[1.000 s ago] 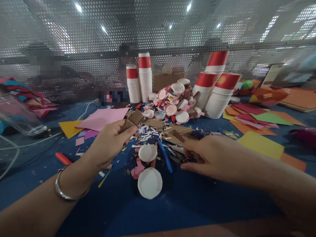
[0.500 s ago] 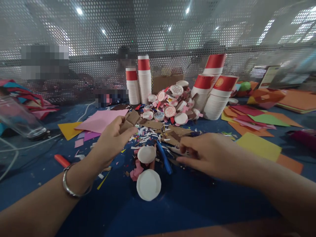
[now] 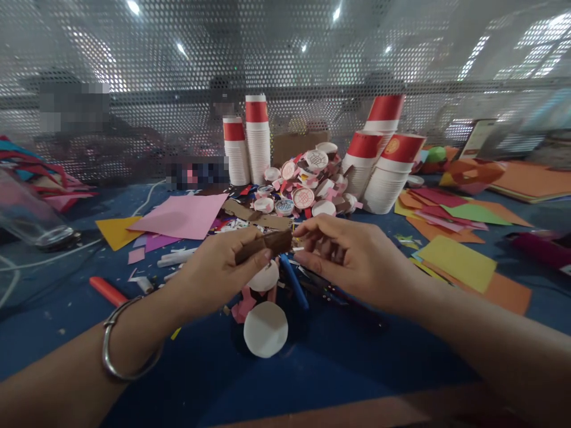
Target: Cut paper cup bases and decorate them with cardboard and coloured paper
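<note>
My left hand grips a folded strip of brown cardboard, thumb in front and fingers behind. Beside the strip's right end is my right hand, its fingers curled with a gap between thumb and forefinger; I see nothing held there. Below the hands, a round white paper disc lies by pink paper scraps. A second white disc is partly covered by my left thumb. Between the hands lies a blue pen-like stick. Dark tools under my right hand are hard to make out.
Behind are a heap of decorated paper discs, stacked paper cups and more cup stacks. Coloured paper lies right, pink paper left. A red stick and a clear container are further left.
My left hand has moved right and nearer with the cardboard, now over the upper disc. My right hand has moved left and up to the cardboard's end. The view has shifted slightly.
</note>
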`<act>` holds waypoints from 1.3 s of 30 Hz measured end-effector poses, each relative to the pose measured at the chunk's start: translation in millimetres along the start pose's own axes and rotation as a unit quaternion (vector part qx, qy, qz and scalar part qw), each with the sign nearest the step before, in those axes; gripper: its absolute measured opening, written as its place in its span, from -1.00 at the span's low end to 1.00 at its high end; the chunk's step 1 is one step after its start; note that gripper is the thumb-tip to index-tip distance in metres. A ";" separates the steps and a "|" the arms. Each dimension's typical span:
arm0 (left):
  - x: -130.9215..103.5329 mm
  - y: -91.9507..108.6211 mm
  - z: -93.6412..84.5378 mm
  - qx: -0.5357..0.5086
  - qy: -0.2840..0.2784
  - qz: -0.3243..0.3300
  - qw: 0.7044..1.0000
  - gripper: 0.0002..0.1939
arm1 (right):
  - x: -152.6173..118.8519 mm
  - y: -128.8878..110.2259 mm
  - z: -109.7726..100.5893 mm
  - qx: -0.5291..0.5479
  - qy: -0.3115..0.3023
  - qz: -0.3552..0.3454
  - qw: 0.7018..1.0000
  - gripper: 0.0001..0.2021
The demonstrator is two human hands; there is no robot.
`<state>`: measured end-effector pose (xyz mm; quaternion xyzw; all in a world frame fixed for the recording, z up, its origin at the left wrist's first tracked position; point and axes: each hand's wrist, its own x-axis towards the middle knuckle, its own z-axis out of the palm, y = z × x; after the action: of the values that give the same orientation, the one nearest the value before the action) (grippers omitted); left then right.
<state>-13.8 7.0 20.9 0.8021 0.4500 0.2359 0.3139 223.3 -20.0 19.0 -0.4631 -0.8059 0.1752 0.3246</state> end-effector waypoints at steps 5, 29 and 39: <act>-5.2 10.5 -1.7 -0.043 -0.092 0.000 0.995 -0.71 | 3.4 -0.5 2.5 0.035 -0.030 -0.003 0.999 -0.76; -9.8 20.1 18.7 -0.370 -0.104 0.005 0.923 -0.61 | 8.7 -7.2 -1.1 0.325 -0.169 -0.082 0.927 -0.58; -12.8 30.8 28.7 -0.477 -0.061 -0.040 0.876 -0.63 | 5.4 -7.3 0.4 0.298 -0.121 -0.099 0.942 -0.61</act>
<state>16.7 -24.8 21.9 0.5493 0.2947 0.3596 0.6943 216.5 -19.1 24.8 -0.2382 -0.7921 0.4289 0.3631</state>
